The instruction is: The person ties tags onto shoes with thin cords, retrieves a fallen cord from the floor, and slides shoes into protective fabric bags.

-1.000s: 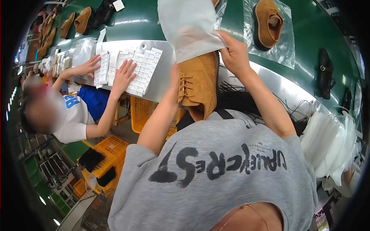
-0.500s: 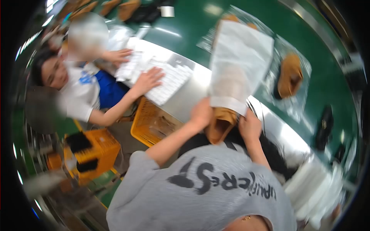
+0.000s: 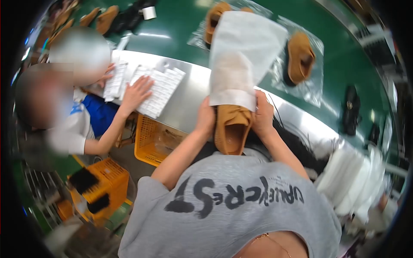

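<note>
Tan lace-up shoe (image 3: 232,132): held in front of the person's body at the near edge of the bench, toe inside a translucent white bag (image 3: 254,45), open heel end out and facing near. Left hand (image 3: 206,117): closed at the left of the bag's mouth, against the shoe's side, fingers partly hidden. Right hand (image 3: 263,112): closed at the right of the mouth, likewise partly hidden. Bag: far end spread over the green tabletop (image 3: 180,45). Right of it: a second tan shoe (image 3: 297,49) on a clear plastic sheet (image 3: 316,88). Beyond the bag, far side: another tan shoe (image 3: 215,19), partly covered. Farther right: a black shoe (image 3: 350,109); near right, a bundle of white sheeting (image 3: 350,180). Left: printed sheets (image 3: 165,90) under a co-worker's hand (image 3: 138,91). Below, near left: two yellow crates (image 3: 146,144), one bearing black pieces (image 3: 84,179).
</note>
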### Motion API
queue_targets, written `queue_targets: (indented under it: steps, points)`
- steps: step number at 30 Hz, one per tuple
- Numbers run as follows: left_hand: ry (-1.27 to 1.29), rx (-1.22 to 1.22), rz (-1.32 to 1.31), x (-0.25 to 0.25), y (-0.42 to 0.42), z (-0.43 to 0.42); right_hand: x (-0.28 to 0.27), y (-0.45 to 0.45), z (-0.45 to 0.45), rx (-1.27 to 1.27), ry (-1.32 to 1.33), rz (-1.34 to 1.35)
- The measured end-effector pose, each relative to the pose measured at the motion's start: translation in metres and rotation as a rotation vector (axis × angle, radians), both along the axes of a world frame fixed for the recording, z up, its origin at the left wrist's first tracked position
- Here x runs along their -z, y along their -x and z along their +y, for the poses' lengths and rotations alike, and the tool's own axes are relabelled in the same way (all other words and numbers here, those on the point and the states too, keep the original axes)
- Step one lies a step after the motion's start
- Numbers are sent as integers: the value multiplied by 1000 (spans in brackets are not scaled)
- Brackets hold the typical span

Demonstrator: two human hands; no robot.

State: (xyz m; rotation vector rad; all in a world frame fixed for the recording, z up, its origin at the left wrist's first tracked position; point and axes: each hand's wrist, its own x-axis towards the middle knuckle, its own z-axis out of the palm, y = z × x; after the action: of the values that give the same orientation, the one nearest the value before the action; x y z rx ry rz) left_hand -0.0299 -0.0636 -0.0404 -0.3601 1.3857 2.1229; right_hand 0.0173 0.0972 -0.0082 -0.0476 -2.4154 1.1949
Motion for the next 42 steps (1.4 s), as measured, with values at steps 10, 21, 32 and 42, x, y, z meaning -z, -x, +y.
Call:
queue_targets:
  steps: [10,21,32,42]
  points:
    - [1121,208,927,-18,-18,-14,-2,-20,12,14,-168,90]
    - [750,339,1155,-11,16,-18,12,-5,13,97,-102,-46]
    - [755,212,1328,-7,18,-26,7,-5,6,-84,-257,194]
    - [561,225,1567,-33,1,-32,8,-25,8,35,-246,244]
